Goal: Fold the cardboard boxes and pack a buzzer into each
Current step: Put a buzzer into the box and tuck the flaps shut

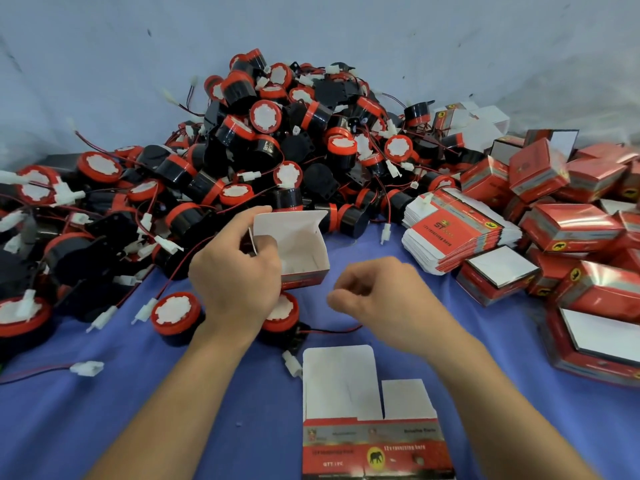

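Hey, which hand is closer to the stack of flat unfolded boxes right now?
Right. The right hand is left of the stack of flat boxes; the left hand, gripping the open box, is farther left.

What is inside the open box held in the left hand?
Only bare white inner walls show in the open box; nothing lies in the visible part. Fingers of the left hand cover its left corner, hiding that part.
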